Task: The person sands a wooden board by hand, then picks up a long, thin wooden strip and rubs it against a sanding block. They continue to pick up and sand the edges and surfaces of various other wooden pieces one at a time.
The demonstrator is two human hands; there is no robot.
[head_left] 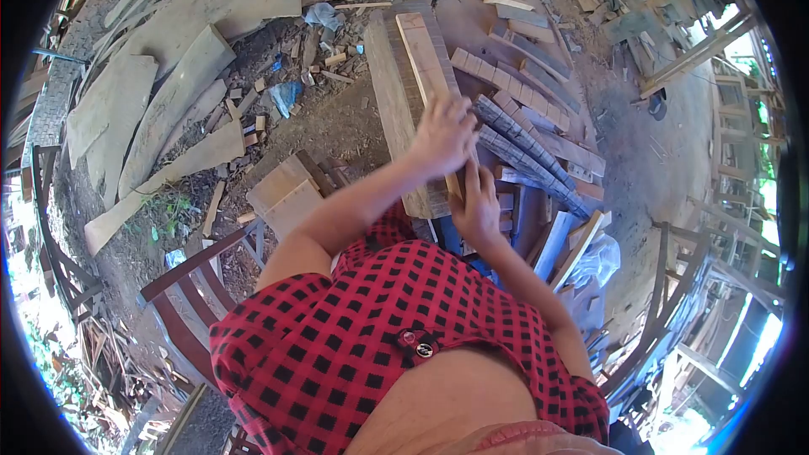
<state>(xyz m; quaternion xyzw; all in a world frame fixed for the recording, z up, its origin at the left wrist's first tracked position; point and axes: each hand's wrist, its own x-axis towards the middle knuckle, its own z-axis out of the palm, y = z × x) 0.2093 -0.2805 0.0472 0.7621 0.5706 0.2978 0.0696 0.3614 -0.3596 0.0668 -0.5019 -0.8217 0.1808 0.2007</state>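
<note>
A narrow pale wooden board (pixel 425 55) with faint marks lies lengthwise on a thick wooden beam (pixel 392 97) in front of me. My left hand (pixel 442 136) reaches across the board, its fingers curled over the right edge and slightly smeared. Close to my body, my right hand (pixel 478 206) has its fingers bent at the board's near end, on the right side. Both palms are hidden, along with the part of the board beneath them. Dark-streaked wood strips (pixel 527 156) lie just right of my hands.
Several cut wood blocks (pixel 510 88) lie in a row at the right. Large curved slabs (pixel 177 109) cover the ground at the left, with blue plastic scraps (pixel 285 98) nearby. A brown chair (pixel 190 286) stands at my left; clear plastic (pixel 597 261) lies at my right.
</note>
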